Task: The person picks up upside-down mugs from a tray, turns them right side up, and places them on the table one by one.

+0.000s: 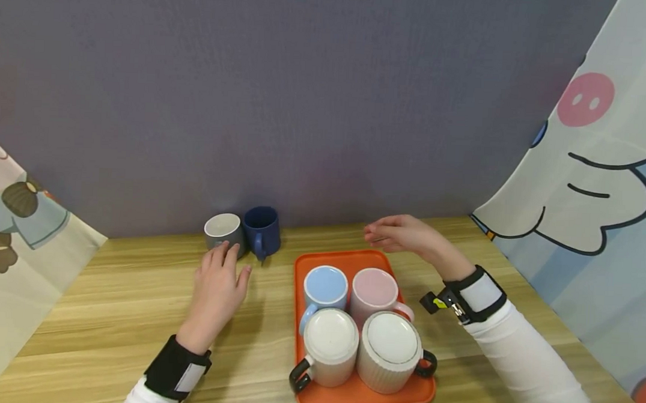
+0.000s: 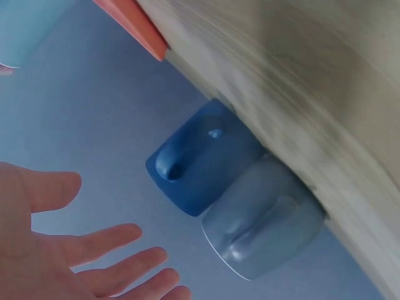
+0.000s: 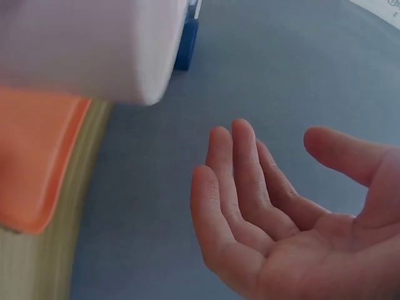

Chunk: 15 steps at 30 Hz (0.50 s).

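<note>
Your left hand holds nothing: the fingers are extended and the thumb stands well away from them, a wide spread with its fingertips near the gray mug and, by the left wrist view, apart from it. That mug stands mouth up on the wooden table, at the far edge by the gray partition. Your right hand is loosely bent and bare of any load, raised near the tray's far right corner. The step in hand looks like a reach for the gray mug; it would call for a little more forward travel, then thumb and fingers closing on the body or handle — the handle shows in the left wrist view but lies behind your fingers from above. Mind the navy mug just beside it on the right, its handle toward you: a wide thumb could knock it, and the partition behind leaves little room for fingers. Farther right, the orange tray carries a light blue mug, a pink mug and, nearer you, two white mugs with black handles — all apparently upside down, those black handles jutting over the rim.
</note>
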### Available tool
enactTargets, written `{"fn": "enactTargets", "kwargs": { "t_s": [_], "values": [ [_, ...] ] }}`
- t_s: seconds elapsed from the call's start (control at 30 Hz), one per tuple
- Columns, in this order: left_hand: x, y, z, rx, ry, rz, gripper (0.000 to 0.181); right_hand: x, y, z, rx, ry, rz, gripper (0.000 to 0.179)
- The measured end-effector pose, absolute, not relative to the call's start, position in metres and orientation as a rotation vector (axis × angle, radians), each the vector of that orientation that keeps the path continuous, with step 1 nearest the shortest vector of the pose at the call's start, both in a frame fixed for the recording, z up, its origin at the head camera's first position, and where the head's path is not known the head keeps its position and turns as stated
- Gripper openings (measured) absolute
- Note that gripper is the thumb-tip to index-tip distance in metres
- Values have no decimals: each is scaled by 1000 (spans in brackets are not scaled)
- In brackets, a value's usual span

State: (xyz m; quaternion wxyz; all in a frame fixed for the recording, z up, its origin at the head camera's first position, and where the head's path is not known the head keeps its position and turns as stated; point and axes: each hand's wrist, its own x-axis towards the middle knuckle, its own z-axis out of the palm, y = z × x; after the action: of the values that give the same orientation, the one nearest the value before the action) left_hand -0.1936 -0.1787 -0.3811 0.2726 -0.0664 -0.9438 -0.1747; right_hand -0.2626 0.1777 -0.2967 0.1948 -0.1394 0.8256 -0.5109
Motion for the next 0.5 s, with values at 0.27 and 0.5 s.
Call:
{"fn": "enactTargets", "kwargs": {
  "t_s": [0.27,0.5],
  "values": [
    [-198,-168,-379,-190,-2564,-505,49,-253,201,-312,-385,2333,-1437,48],
    [-203,-158,-377,-198,-2553,-495,50,-244,216,-322,-349,2358,-1412,47]
  ]
}}
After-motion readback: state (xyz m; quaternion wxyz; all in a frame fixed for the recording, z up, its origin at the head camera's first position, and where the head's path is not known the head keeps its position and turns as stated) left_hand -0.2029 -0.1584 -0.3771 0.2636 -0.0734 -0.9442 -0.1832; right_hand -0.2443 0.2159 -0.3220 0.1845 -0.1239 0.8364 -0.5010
